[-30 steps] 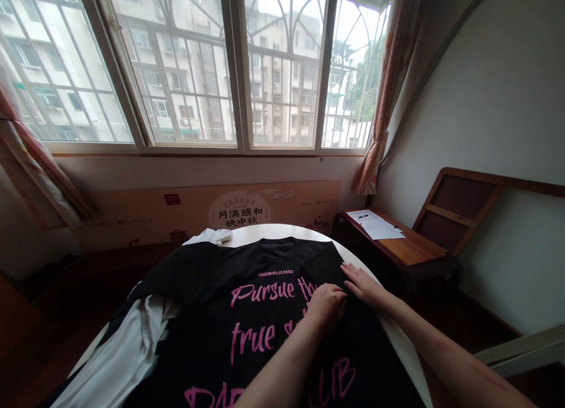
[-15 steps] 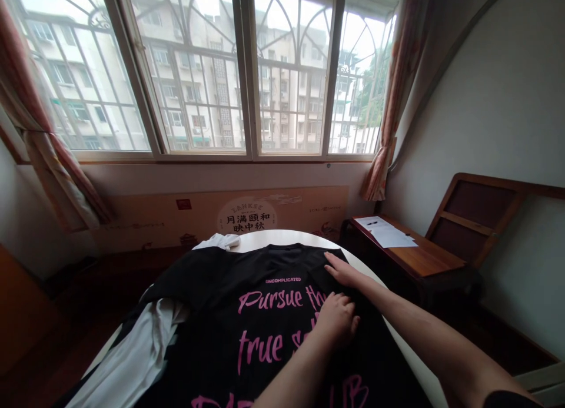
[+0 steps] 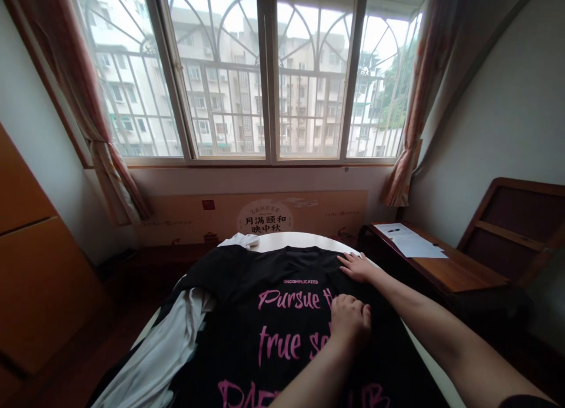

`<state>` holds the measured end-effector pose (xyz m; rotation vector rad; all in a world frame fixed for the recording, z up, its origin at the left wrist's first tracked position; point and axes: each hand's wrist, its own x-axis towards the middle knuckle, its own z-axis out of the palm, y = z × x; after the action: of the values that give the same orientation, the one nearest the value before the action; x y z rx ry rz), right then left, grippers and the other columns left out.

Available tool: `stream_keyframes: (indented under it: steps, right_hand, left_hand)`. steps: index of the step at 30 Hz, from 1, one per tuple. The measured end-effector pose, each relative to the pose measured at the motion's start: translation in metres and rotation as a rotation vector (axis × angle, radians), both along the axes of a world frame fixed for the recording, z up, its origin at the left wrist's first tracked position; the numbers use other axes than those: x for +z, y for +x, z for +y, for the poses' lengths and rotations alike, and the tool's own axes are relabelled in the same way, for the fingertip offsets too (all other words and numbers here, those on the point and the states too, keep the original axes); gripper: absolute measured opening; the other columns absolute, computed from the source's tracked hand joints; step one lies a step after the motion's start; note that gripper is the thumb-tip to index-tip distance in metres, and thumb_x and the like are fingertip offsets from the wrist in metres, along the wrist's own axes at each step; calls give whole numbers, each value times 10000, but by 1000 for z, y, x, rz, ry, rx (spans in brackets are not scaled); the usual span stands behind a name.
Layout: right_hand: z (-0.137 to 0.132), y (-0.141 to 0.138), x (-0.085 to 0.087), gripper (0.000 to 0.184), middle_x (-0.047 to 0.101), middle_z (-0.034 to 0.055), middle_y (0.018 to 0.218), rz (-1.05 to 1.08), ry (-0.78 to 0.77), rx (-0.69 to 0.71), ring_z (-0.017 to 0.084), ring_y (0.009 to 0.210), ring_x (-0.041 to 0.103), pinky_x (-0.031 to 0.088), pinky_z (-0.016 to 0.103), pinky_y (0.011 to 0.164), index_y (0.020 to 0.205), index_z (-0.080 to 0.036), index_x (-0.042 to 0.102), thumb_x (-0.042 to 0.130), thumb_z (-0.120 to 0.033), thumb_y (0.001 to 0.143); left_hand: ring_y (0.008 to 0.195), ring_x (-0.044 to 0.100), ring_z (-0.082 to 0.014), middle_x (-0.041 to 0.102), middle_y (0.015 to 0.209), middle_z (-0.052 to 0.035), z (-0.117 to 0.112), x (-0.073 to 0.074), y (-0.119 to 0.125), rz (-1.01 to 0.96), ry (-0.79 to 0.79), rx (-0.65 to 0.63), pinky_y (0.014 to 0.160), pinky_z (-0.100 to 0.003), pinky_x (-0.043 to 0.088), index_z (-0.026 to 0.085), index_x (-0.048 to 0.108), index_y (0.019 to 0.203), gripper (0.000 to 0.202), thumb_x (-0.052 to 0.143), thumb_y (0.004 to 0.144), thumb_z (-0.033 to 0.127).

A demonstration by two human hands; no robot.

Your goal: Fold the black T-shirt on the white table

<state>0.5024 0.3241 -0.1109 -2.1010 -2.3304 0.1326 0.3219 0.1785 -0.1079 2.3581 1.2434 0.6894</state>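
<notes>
A black T-shirt (image 3: 238,314) with pink lettering lies spread over a round white table (image 3: 291,241), its collar toward the window. My right hand (image 3: 358,268) rests palm down on the shirt's right shoulder, fingers spread. Nearer to me, my left hand (image 3: 352,319) is closed on the shirt's front, covering part of the lettering; its curled fingertips are hidden against the fabric. White cloth (image 3: 163,343) lies along the shirt's left side, partly under its sleeve. Another bit of white cloth (image 3: 241,241) shows at the table's far edge.
To the right stands a wooden bench (image 3: 468,275) with white papers (image 3: 415,243) and a pen on it. A printed cardboard panel (image 3: 309,214) leans below the barred window (image 3: 304,113). An orange-brown cabinet (image 3: 35,266) is at the left.
The view has turned left, so the scene sits further right. My right hand's fingers have spread apart on the shoulder. My left hand stays at nearly the same place on the shirt.
</notes>
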Motion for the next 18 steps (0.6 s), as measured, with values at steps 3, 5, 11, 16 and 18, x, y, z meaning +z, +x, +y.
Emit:
stream_keyframes:
  steps: [3,5,11,16,18]
  right_hand:
    - [-12,-10,24,670,193,91,1684,-12,72,11,326,1566,150,65,605,1246,1619,-291,254,286,-561,1007]
    - [-28,-16,38,666,145,91,1694,2,124,11,308,1570,142,119,584,1249,1638,-281,167,214,-541,1027]
    - [-100,-11,46,660,207,107,1678,38,207,-11,318,1558,193,217,565,1236,1624,-267,241,324,-507,1016]
    - [-168,14,23,715,282,152,1647,198,147,-56,325,1523,296,302,539,1217,1604,-235,318,476,-474,948]
    - [-195,19,14,723,318,139,1635,287,121,9,311,1507,338,312,499,1228,1578,-249,383,546,-455,904]
  left_hand:
    - [1114,596,-277,723,1093,-113,-2,3,-2,8,10,21,1063,-463,419,175,768,1000,441,368,1016,360]
    - [1135,591,-289,718,1124,-119,-6,5,-2,70,34,1,1072,-475,414,167,761,1036,429,384,1012,372]
    - [1179,589,-333,688,1211,-174,-15,20,-3,310,66,-153,1029,-475,457,121,720,1175,430,462,983,407]
    - [1188,605,-268,663,1312,-76,11,62,-47,306,89,-210,970,-353,503,259,702,1248,436,610,901,508]
    - [1249,563,-264,626,1368,-77,32,89,-89,267,147,-101,1022,-355,468,262,656,1315,443,605,911,437]
